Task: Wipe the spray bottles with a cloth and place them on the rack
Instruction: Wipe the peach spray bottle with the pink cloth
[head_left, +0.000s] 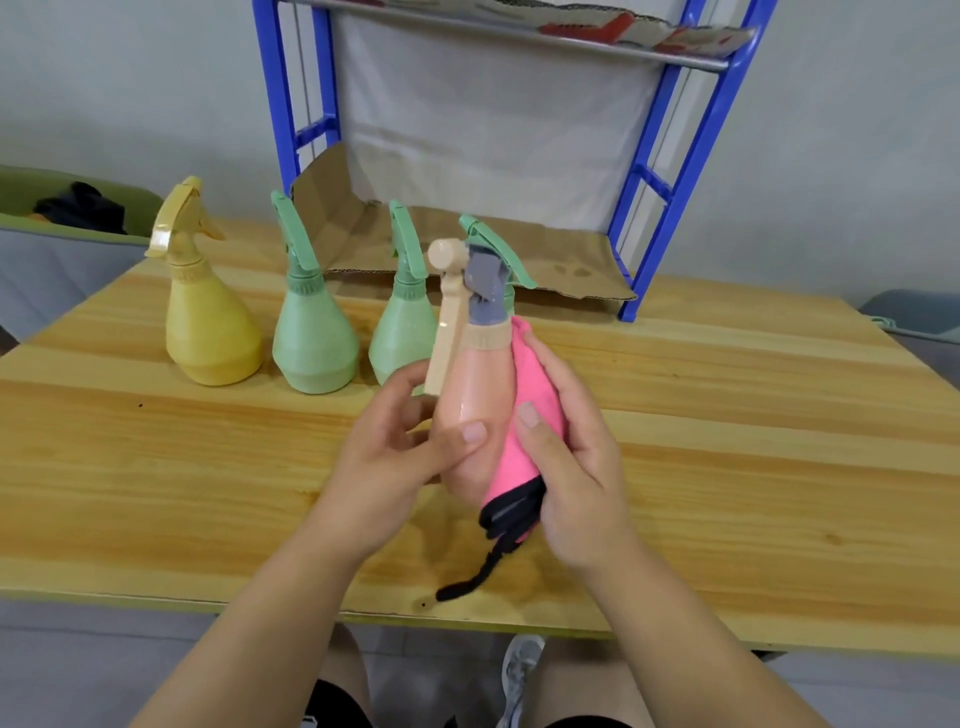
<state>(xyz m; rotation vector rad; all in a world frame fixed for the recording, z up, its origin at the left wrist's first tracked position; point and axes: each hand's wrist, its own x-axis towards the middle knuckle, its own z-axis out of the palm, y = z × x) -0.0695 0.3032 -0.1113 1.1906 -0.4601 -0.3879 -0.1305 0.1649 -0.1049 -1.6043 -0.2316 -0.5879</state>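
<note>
One pink bottle (470, 400) gripped by left hand (395, 457), right hand (576, 467) clasping cloth (535, 384) against it, third green bottle (506, 260) mostly hidden

A peach-pink spray bottle (472, 395) with grey-and-beige head, a bright pink cloth (535, 384) edged black, one yellow bottle (208, 332), three mint-green bottles (311, 343), a blue rack (274, 104), a pale wood-grain table (727, 415).

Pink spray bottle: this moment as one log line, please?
left hand: holds pink plastic spray bottle | right hand: presses black-edged pink cloth on it
</note>
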